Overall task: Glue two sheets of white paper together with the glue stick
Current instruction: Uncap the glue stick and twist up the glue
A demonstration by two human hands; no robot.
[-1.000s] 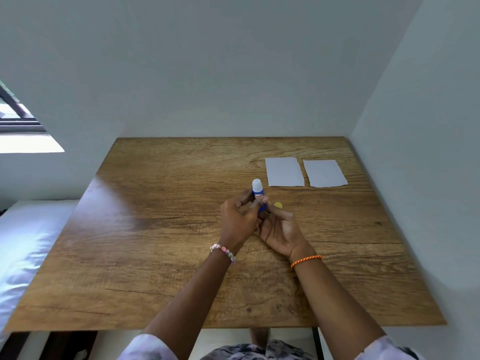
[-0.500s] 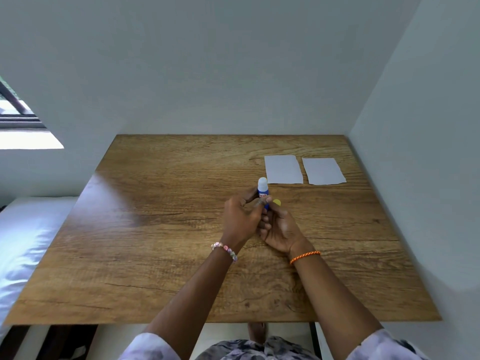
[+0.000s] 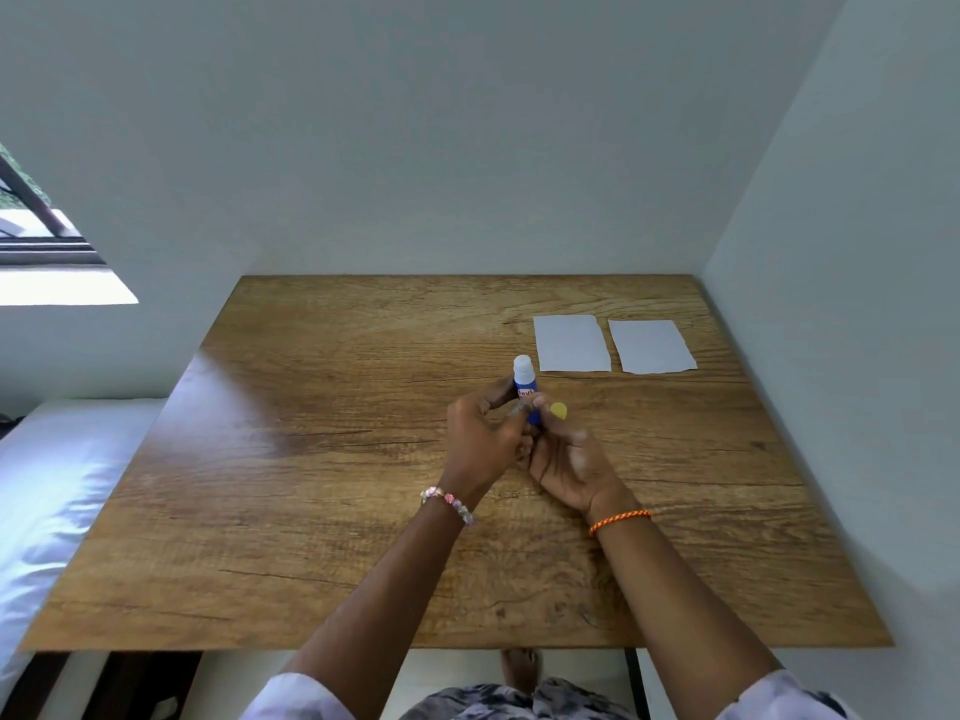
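Matt grained wood table [image 3: 322, 459], two smooth matt paper sheets [image 3: 571, 344], glossy plastic glue stick [image 3: 524, 383].

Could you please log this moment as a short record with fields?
surface: wooden table
glue stick: blue tube with white top, upright, held above the table
left hand: grips the tube
right hand: fingers on the tube's lower part
yellow cap: lies on the table beside the right hand
paper: left sheet and right sheet, flat, side by side, apart
gluing: not begun
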